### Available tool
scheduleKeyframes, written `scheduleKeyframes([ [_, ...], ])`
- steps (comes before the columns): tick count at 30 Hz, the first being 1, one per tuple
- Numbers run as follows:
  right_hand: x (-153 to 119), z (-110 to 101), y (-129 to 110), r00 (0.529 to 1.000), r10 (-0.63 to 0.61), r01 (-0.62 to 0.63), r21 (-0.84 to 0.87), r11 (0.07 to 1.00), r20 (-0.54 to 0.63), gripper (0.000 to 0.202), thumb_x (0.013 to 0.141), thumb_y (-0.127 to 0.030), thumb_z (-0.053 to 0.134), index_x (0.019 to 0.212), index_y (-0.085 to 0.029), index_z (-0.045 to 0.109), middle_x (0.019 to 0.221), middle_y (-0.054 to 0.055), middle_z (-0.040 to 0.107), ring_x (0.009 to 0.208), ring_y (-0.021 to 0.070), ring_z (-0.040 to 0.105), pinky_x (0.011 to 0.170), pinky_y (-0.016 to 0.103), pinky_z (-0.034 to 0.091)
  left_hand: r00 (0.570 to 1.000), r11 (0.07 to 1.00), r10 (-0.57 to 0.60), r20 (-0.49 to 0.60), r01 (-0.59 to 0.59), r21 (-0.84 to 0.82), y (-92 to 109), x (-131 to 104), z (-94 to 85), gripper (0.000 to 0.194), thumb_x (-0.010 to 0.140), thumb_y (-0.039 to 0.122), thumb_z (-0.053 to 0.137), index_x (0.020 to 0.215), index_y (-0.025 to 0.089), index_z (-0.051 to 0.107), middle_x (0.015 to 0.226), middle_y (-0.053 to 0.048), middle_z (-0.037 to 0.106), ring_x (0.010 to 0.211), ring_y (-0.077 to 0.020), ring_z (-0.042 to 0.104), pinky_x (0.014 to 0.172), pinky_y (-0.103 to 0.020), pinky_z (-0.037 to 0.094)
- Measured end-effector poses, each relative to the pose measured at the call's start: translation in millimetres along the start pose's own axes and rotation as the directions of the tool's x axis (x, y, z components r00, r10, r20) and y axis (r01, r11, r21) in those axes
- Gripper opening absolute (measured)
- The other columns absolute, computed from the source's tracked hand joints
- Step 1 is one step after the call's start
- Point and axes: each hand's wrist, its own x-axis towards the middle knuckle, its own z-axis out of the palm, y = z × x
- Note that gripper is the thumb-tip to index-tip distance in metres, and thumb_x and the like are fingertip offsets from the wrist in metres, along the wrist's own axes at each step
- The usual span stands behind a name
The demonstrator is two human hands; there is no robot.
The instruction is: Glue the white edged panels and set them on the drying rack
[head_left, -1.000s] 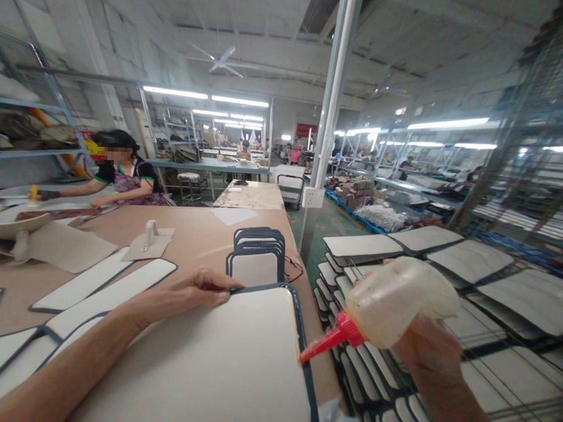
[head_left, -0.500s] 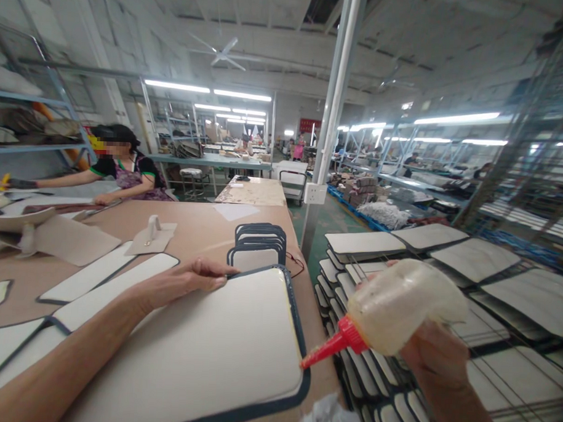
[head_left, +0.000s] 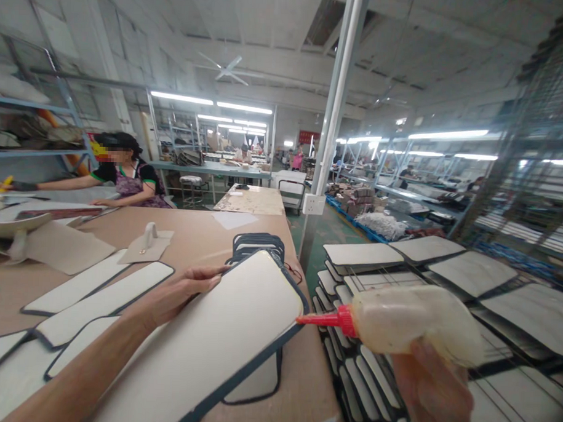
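Observation:
My left hand [head_left: 191,289] pinches the far edge of a large white panel [head_left: 222,332] with a dark border and rounded corners. The panel is turned at an angle over the tan table. In my right hand [head_left: 435,382] is a translucent squeeze bottle [head_left: 407,320], tipped sideways, fingers wrapped round its underside. Its red nozzle [head_left: 326,319] points left, and the tip meets the panel's border at the right corner. A yellowish line runs along the edge there. Under the panel lies another dark-edged white panel [head_left: 257,379], partly hidden.
Several dark-edged pieces [head_left: 257,246] stand stacked beyond the panel. Loose white panels [head_left: 107,297] and a beige piece with a handle [head_left: 148,243] lie left. On the right is a wire rack of white panels [head_left: 363,255]. A metal post [head_left: 327,145] rises behind. A co-worker [head_left: 130,178] works across the table.
The white panel has turned, its near right corner swinging up and away, uncovering another panel beneath. The bottle has moved up and levelled out, its nozzle still at the panel's edge.

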Motion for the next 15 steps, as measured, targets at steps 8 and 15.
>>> scheduleKeyframes([
  [8, 3, 13, 10, 0.994, -0.081, 0.084, 0.05, 0.995, -0.07, 0.062, 0.047, -0.01, 0.078, 0.106, -0.025, 0.066, 0.086, 0.0, 0.073, 0.06, 0.0149, 0.067, 0.058, 0.022, 0.055, 0.994, 0.976, 0.059, -0.092, -0.077, -0.206, -20, 14, 16.6, 0.045, 0.069, 0.016, 0.072, 0.114, 0.019, 0.065, 0.085, -0.007, 0.075, 0.067, -0.0185, 0.069, 0.056, -0.025, 0.055],
  [15, 5, 18, 11, 0.996, -0.077, 0.079, 0.045, 0.996, -0.055, 0.061, 0.049, -0.016, 0.08, 0.107, -0.026, 0.065, 0.083, 0.0, 0.073, 0.063, 0.0168, 0.067, 0.056, 0.023, 0.056, 0.984, 0.956, 0.06, -0.166, -0.104, -0.274, -23, 14, 35.8, 0.052, 0.07, 0.009, 0.069, 0.12, 0.016, 0.059, 0.075, -0.005, 0.074, 0.058, -0.0163, 0.067, 0.051, -0.022, 0.053],
])
